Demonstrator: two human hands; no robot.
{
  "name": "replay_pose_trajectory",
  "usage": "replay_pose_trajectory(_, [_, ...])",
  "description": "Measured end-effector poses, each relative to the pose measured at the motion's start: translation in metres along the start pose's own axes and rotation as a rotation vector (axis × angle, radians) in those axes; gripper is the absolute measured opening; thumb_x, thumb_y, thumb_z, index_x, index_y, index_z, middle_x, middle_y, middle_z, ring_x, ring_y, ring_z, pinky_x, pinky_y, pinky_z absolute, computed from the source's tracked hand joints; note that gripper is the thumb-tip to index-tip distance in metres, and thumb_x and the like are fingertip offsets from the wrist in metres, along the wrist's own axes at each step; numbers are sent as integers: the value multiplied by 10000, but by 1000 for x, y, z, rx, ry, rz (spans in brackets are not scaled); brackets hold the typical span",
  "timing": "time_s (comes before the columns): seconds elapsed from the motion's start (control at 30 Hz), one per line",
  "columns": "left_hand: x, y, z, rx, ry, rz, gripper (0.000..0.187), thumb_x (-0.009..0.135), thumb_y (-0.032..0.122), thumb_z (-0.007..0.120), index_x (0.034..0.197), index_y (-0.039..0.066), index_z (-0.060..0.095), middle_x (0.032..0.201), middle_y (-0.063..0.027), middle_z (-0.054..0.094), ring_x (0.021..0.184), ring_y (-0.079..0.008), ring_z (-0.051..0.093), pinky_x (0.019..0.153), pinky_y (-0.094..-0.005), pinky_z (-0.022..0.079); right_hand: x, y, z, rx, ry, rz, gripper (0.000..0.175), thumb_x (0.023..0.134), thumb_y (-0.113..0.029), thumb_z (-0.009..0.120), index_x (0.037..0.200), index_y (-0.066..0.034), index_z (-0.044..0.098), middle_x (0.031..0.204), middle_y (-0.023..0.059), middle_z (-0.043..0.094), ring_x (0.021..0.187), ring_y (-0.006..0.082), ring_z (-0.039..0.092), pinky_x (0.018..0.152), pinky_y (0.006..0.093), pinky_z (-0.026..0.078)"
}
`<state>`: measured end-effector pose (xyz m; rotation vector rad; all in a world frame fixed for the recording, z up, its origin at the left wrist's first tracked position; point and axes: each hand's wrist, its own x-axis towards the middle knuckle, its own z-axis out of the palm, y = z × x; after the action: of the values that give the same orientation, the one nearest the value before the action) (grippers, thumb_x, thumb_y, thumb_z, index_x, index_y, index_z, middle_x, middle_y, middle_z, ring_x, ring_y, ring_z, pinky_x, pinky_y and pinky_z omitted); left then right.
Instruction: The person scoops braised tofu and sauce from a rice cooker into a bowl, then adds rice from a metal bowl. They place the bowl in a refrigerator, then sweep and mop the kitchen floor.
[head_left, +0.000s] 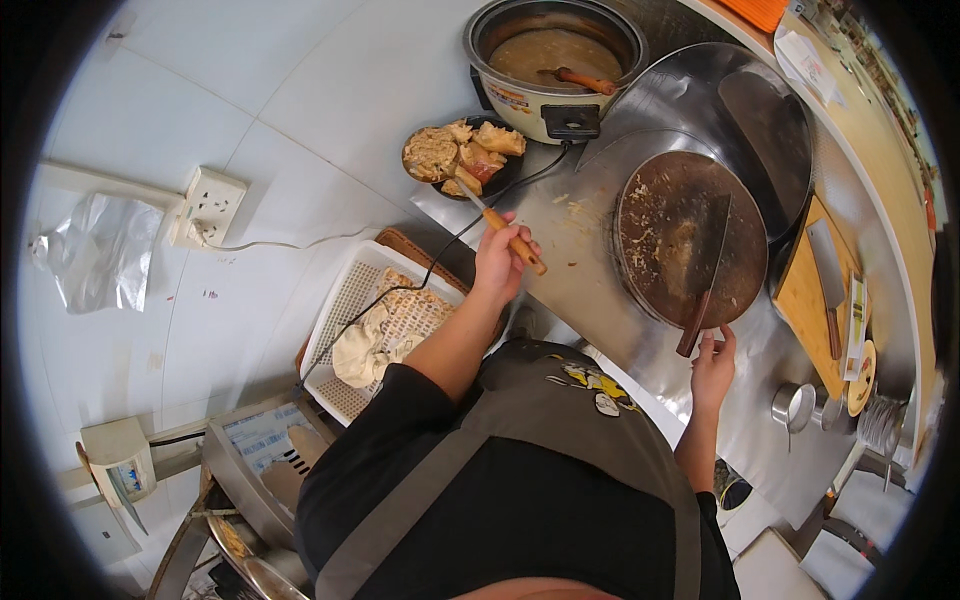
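My left hand (504, 259) grips the wooden handle of a ladle (496, 220). The ladle's bowl is filled with minced or chopped food (430, 153) and sits over the edge of a black bowl (504, 183) that holds chunks of cooked meat. At the near rim of a round wooden chopping block (660, 225), my right hand (712, 367) has its fingers apart and appears to touch the edge. Lying across the block is a cleaver (709, 274), its brown handle jutting over the rim beside my right fingers. Food scraps cling to the block's left side.
An electric cooker (525, 105) of brown broth, with a wooden-handled utensil inside, stands behind the bowl. Its black cord (450, 247) hangs across a white plastic basket (352, 300). A large metal pan (750, 82) and a bamboo board (806, 277) bearing another cleaver (825, 262) flank the block.
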<state>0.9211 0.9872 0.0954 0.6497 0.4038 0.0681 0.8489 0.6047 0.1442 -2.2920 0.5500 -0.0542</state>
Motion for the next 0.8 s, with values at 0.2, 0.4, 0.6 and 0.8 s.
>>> replay_pose_trajectory(0.2, [31,2,16,126,-17,-94,208,997,249,587,1091,100,476,938,-86,625,925,-295,702,731,-370,569,-9,-3,0,89,-14,8,444,991,-286,584,1338,-17,519,813,102,666,620,173,620,582,327,491])
replay_pose_trajectory(0.4, [56,0,28,192,55,-148,228,981,245,612,1061,62,501,1016,-110,639,960,-281,689,811,-395,579,-12,-5,1,118,-12,-10,420,986,-261,594,1324,-20,534,800,95,658,604,168,609,568,319,485])
replay_pose_trajectory(0.6, [60,-8,19,193,77,-262,278,984,247,591,1135,20,537,1111,-151,644,1024,-264,648,895,-392,551,-20,-7,-5,127,38,-4,411,985,-268,602,1315,-28,547,793,84,649,582,152,581,547,313,468])
replay_pose_trajectory(0.8, [46,-13,10,175,-4,-360,353,968,277,610,1203,29,519,1130,-156,651,1013,-274,662,865,-384,549,-30,-11,-12,166,91,26,370,990,-221,582,1315,-45,553,825,73,642,584,128,562,541,295,460])
